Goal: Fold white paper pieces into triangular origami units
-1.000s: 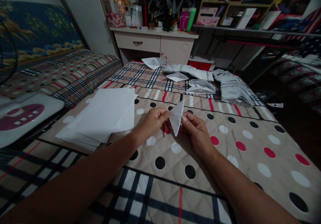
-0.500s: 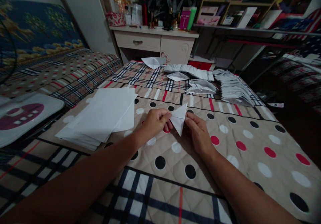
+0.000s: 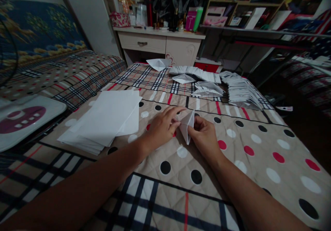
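Between my hands a small folded white paper (image 3: 186, 126) stands tilted above the bed, its creased pointed corners up and down. My right hand (image 3: 205, 134) pinches its right side between thumb and fingers. On the other side my left hand (image 3: 162, 126) has its thumb and index finger apart around the paper's left corner. The thumb tip is at the paper's edge; whether it presses on it I cannot tell. To the left lies a stack of flat white paper sheets (image 3: 111, 113), slightly fanned out.
Beyond my hands are rows of folded paper pieces (image 3: 241, 89) and a few loose folded papers (image 3: 208, 89). The dotted, checked bedspread (image 3: 165, 196) lies under everything. A white board with a purple print (image 3: 26, 119) sits at left. A cluttered dresser (image 3: 142, 43) stands behind the bed.
My left hand has loosened its pinch on the left corner and spread its fingers. The folded paper has turned and dipped slightly, and my right thumb has come onto its near face.
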A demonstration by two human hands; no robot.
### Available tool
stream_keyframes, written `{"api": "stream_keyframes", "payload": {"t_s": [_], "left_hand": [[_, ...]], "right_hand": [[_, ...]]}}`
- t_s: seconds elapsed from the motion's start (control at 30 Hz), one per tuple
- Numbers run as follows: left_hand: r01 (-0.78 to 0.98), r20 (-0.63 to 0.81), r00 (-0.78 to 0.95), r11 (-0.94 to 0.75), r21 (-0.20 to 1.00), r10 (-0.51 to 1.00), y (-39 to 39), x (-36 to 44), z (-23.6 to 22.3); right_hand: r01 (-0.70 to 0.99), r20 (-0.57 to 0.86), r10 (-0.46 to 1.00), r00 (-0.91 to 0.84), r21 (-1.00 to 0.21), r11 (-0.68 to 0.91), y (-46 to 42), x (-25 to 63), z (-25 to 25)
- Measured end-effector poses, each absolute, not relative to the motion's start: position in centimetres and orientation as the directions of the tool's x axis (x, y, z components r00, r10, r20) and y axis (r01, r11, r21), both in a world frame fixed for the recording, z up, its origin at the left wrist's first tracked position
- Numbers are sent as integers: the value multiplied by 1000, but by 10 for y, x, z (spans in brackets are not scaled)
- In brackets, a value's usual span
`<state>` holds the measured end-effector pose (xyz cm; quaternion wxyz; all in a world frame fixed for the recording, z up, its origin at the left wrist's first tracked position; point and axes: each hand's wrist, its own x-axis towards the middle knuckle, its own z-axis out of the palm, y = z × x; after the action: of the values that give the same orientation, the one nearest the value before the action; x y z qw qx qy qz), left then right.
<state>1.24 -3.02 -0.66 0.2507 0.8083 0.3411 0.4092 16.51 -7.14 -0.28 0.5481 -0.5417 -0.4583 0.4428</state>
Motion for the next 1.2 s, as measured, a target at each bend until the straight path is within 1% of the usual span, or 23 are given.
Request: {"api": "stream_keyframes", "payload": {"t_s": [0.07, 0.13, 0.2, 0.27, 0.37, 0.5, 0.63, 0.73, 0.87, 1.0, 1.07, 1.13, 1.2], "left_hand": [[354, 581, 510, -770, 530, 634, -32, 11, -4], [347, 618, 585, -851, 395, 526, -34, 9, 0], [359, 626, 626, -885, 297, 464, -35, 7, 3], [384, 618, 653, -894, 229, 439, -35, 5, 6], [390, 614, 677, -905, 168, 406, -34, 3, 7], [384, 624, 691, -917, 111, 365, -33, 2, 9], [357, 644, 708, -934, 27, 290, -34, 1, 10], [346, 632, 728, -938, -6, 264, -34, 0, 12], [359, 614, 734, -933, 12, 290, -33, -2, 12], [389, 620, 697, -916, 95, 360, -31, -3, 9], [361, 607, 685, -911, 198, 403, -30, -2, 7], [297, 610, 637, -880, 370, 471, -29, 0, 6], [224, 607, 550, -802, 554, 573, -29, 3, 5]], "right_hand": [[9, -2, 976, 216, -1000, -4, -71, 166, -3], [6, -7, 975, 222, -1000, -9, -70, 166, -2], [-14, -21, 976, 216, -1000, -19, -70, 167, -1], [-45, -50, 977, 207, -998, -41, -70, 167, 1], [-64, -79, 977, 200, -996, -67, -70, 166, 4], [-57, -75, 979, 188, -996, -66, -70, 165, 4], [-8, -57, 985, 161, -998, -57, -70, 167, 1], [20, -51, 990, 130, -998, -54, -70, 168, 1], [82, -34, 991, 130, -996, -45, -73, 170, 3], [173, 29, 989, 142, -985, 4, -75, 170, 4], [179, 52, 990, 134, -983, 28, -76, 171, 4], [184, 62, 992, 112, -982, 41, -76, 171, 3], [201, 70, 993, 93, -978, 50, -76, 171, 3]]}}
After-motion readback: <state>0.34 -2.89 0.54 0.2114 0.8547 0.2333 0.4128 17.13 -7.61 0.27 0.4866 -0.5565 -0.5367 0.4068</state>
